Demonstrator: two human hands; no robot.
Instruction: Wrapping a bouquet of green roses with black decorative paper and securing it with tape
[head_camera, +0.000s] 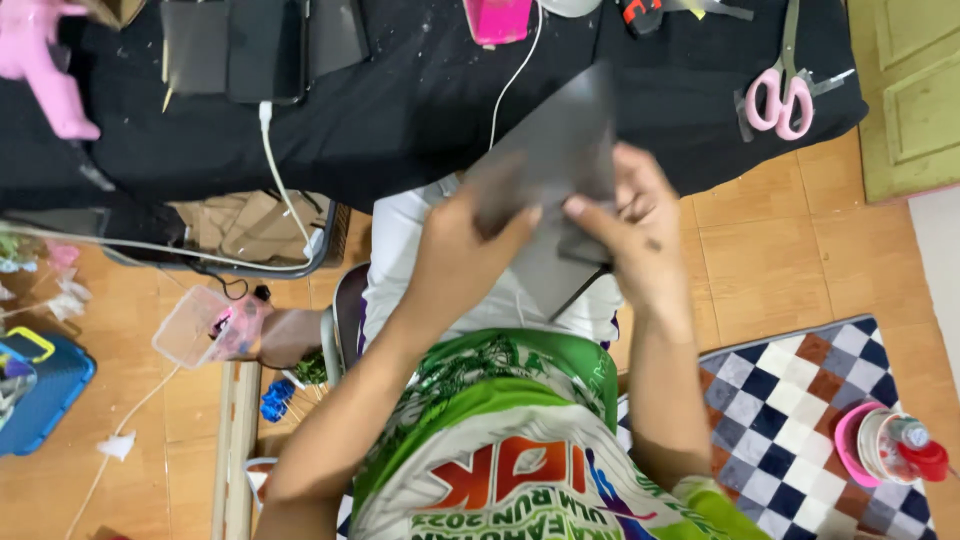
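Both my hands hold a thin grey sheet (555, 150) in front of my chest, below the edge of the black-covered table (420, 110). My left hand (462, 255) pinches its left side, thumb on the front face. My right hand (630, 225) grips its right side, where the sheet bends and folds under the fingers. The sheet's upper corner reaches over the table edge. My lap in white cloth shows behind it.
On the table lie pink-handled scissors (782, 95), a pink glue gun (40, 65), dark phones (265, 50) with a white cable (280, 180), and a pink object (497, 20). The floor holds a clear plastic box (195, 325), a blue case (40, 390), a checkered mat (800, 400) and a pink-capped bottle (895, 445).
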